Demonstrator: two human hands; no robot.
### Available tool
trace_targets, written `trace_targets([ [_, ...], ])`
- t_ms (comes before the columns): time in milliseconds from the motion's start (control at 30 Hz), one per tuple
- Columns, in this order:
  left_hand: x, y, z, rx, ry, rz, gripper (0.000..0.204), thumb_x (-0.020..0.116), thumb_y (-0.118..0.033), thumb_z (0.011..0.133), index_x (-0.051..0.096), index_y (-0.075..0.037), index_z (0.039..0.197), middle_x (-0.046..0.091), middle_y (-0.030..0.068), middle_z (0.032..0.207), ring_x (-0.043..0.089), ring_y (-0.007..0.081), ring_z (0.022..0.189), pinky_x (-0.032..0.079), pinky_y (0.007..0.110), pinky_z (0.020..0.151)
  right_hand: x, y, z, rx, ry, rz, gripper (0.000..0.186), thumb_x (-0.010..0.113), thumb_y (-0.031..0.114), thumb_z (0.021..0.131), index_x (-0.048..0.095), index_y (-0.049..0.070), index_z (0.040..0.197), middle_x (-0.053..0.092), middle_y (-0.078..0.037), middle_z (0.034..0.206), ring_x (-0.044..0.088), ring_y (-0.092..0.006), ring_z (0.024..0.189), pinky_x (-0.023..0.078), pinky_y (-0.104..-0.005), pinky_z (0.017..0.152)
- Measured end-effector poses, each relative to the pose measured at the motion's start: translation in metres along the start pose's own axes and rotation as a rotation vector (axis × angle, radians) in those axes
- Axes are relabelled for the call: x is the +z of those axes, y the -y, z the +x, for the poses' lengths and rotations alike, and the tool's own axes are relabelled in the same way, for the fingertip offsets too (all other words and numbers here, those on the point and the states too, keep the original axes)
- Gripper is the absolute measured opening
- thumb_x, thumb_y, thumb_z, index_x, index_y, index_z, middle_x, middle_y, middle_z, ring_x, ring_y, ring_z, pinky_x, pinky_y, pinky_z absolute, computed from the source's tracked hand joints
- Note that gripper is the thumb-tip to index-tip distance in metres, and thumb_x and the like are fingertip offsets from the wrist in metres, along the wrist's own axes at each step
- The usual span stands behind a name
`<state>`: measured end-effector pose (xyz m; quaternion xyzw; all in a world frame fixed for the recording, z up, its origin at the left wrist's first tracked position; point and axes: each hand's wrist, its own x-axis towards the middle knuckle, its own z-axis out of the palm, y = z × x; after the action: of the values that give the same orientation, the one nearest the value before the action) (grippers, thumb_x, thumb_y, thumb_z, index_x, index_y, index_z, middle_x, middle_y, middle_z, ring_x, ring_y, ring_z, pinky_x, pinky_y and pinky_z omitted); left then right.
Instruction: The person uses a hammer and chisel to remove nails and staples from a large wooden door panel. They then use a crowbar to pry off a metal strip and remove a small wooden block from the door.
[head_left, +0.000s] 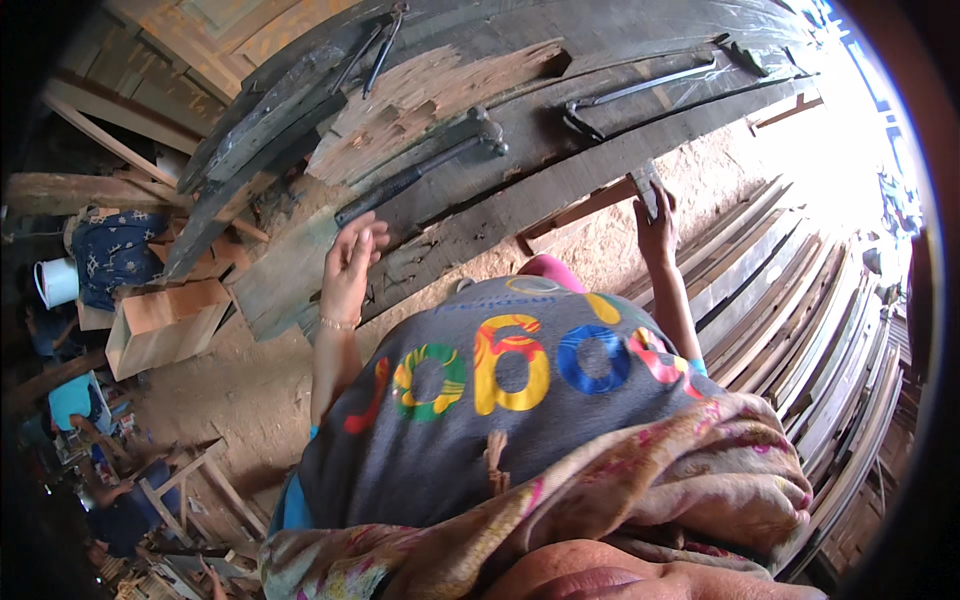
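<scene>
Pinching a small pale piece point(651, 203) in the curled fingers of the right hand point(656, 232), right at the near edge of the dark wooden tabletop point(560, 178). Showing nothing held in the left hand point(347, 265), bending its fingers loosely with gaps between, just beside the handle end of a hammer point(415, 178). Probably weighing little and staying stiff, going by the small, hard-looking outline of the piece; likely sitting best across its sides, between thumb and fingertips, hardly slipping if dry. Looking farther over the tabletop, finding a long thin metal tool point(640, 87) with a dark grip and, near the far side, a two-legged metal tool point(381, 55). Hiding part of the piece behind the fingers, leaving unclear its kind, its full length and any contact with the tabletop. Drowning the upper right in glare above a stack of boards point(800, 310); dimming and blurring the lower left, beyond a wooden box point(165, 330), around a person in turquoise point(72, 402).
</scene>
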<state>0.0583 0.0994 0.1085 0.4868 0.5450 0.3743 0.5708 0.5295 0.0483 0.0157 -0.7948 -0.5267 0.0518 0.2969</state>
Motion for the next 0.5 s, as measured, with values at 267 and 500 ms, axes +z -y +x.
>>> trace_targets([
  [267,0.011,0.007,-0.039,-0.002,-0.264,0.002,0.042,0.046,-0.033,0.097,0.048,-0.002,0.125,0.058,0.0129,0.116,0.057,0.0207,0.105,0.044,0.032,0.088,0.012,-0.041,0.226,0.215,-0.093,0.127,0.060,0.072,0.034,0.076,0.051,0.011,0.127,0.055,-0.024,0.112,0.056,-0.0376,0.102,0.046,-0.0397,0.089],
  [500,0.099,-0.032,-0.033,0.101,-0.591,0.034,0.046,0.049,-0.035,0.095,0.047,0.002,0.121,0.058,0.0133,0.110,0.058,0.0205,0.100,0.044,0.030,0.086,0.065,-0.074,0.338,0.579,0.207,0.076,0.092,0.069,0.051,0.075,0.025,-0.005,0.133,0.060,-0.021,0.113,0.059,-0.0343,0.105,0.048,-0.0402,0.090],
])
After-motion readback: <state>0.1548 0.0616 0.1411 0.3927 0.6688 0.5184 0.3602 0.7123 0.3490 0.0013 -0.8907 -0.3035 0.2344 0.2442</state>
